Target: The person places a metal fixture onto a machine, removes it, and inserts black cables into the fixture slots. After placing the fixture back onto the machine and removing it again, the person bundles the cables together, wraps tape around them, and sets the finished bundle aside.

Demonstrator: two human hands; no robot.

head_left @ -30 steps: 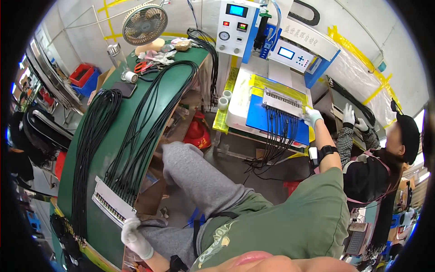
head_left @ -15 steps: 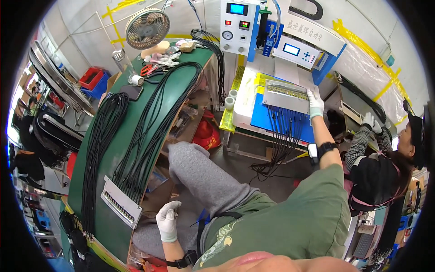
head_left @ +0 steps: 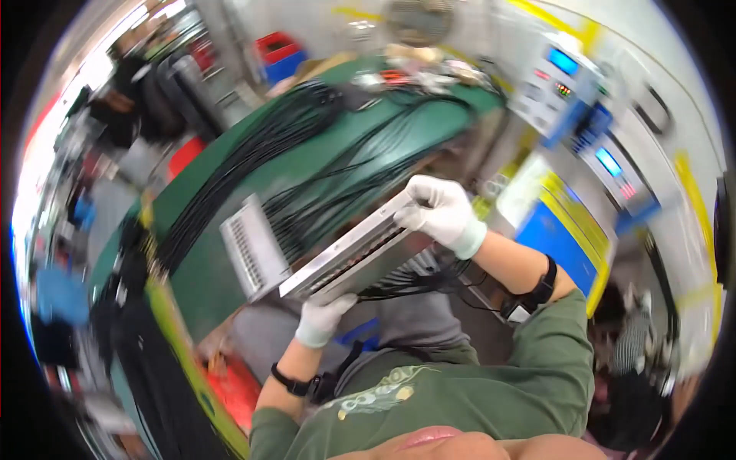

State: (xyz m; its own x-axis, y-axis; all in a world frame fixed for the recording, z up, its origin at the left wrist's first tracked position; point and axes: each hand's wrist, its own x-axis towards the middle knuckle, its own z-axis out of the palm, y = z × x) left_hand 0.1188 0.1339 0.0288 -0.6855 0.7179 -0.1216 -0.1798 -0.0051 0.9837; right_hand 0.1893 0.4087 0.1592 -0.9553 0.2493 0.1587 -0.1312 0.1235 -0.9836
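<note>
- Slotted metal fixture, tilted in mid-air by the near edge of the green workbench, black cables trailing beneath.
- Second slotted fixture, lying on the workbench.
- Gloved right hand, thumb and fingers pinching the raised fixture's upper end.
- Gloved left hand, touching its lower edge; closure cannot be told.

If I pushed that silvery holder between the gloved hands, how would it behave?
The silvery holder is probably stiff: it looks straight between the left hand and right hand. Being flat-sided, it would likely slide or tip, not roll. The black cables beside it curve loosely, so might sway.
</note>
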